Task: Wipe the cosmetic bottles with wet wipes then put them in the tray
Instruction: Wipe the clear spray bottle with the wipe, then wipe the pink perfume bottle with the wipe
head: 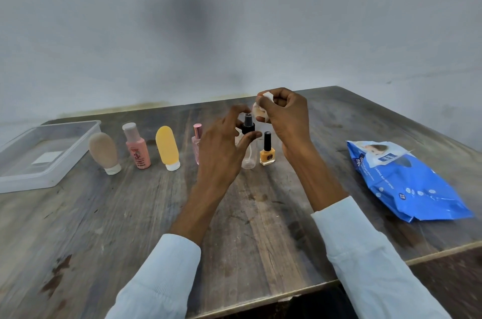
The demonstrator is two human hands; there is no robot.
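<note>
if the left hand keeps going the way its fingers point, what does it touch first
Most likely the clear spray bottle: the left hand reaches up and right, its fingers already at the bottle's black pump top. Depth is unclear, so actual contact can't be confirmed.

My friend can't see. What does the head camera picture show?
A person's right hand holds a small bottle wrapped in a white wipe, while the left hand touches a clear spray bottle on a wooden table. More bottles stand in a row; a clear tray sits left, a blue wipes pack right.

Worn wooden table (104, 214), stained grey wall (234, 19)
</note>
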